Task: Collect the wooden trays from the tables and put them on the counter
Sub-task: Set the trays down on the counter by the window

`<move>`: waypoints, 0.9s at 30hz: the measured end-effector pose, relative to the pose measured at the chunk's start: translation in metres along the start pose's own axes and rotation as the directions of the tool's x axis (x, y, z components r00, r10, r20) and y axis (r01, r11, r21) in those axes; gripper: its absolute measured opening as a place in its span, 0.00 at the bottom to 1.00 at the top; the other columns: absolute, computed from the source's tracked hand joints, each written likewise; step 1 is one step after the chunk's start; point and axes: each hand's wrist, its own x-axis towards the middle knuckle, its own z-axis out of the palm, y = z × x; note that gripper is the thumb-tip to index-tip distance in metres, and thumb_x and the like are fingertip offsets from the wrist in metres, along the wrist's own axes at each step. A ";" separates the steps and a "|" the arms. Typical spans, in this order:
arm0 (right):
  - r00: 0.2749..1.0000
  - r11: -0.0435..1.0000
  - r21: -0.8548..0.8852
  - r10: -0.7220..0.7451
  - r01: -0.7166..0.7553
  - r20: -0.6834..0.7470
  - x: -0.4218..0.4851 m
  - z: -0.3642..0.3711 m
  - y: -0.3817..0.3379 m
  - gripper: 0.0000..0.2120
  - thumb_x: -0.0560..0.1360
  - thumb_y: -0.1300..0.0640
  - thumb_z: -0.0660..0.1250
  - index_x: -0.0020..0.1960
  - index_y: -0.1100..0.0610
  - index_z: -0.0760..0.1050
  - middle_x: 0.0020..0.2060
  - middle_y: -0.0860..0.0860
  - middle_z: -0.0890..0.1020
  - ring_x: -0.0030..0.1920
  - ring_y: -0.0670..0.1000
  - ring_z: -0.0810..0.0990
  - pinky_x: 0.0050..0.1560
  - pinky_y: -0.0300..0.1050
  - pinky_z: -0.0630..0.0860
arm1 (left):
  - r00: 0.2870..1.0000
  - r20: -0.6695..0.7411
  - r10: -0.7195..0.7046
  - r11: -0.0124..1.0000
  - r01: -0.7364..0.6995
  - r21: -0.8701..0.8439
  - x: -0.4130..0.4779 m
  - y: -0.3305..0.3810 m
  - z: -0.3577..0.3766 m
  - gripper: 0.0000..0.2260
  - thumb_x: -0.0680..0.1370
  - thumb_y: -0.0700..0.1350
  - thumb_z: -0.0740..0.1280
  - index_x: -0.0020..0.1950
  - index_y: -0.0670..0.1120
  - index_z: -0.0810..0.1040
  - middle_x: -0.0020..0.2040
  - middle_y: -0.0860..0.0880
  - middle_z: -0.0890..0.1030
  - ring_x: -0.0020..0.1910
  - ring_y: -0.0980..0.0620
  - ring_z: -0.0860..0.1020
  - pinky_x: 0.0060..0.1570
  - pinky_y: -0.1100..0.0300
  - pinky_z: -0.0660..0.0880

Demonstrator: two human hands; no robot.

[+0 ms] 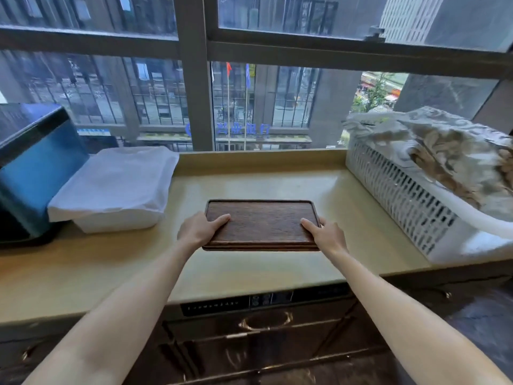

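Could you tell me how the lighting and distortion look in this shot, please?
Head view: soft daylight enters through the window; wide-angle bending curves the counter edge and stretches the forearms; the wooden tray is sharp, the white basket and blue box slightly smeared.

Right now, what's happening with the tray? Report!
Left hand and right hand grip the wooden tray at its sides. Tray over the counter. White box left, white basket right, neither blocking.
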 end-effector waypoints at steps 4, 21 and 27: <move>1.000 0.999 -0.031 0.029 -0.029 -0.004 0.067 0.020 -0.009 0.16 0.72 0.44 0.65 0.51 0.54 0.79 0.45 0.55 0.83 0.46 0.57 0.79 0.44 0.48 0.72 | 1.000 0.027 -0.016 1.000 0.016 0.026 0.069 0.014 0.007 0.24 0.69 0.67 0.63 0.39 0.45 0.70 0.41 0.46 0.76 0.42 0.44 0.74 0.41 0.55 0.70; 0.991 0.992 -0.088 0.102 -0.094 0.089 0.241 0.073 -0.017 0.16 0.72 0.43 0.64 0.43 0.56 0.78 0.39 0.54 0.81 0.42 0.56 0.78 0.40 0.48 0.70 | 0.993 -0.003 -0.115 0.989 0.115 0.088 0.226 0.033 0.044 0.32 0.71 0.67 0.60 0.55 0.39 0.71 0.53 0.40 0.80 0.51 0.39 0.77 0.42 0.54 0.69; 0.989 0.990 -0.118 0.086 -0.072 0.117 0.285 0.082 -0.017 0.17 0.72 0.42 0.63 0.46 0.55 0.78 0.41 0.54 0.82 0.44 0.56 0.78 0.38 0.46 0.68 | 0.989 -0.010 -0.149 0.984 0.150 0.100 0.261 0.039 0.052 0.30 0.71 0.67 0.60 0.53 0.39 0.71 0.54 0.40 0.79 0.53 0.40 0.76 0.42 0.55 0.68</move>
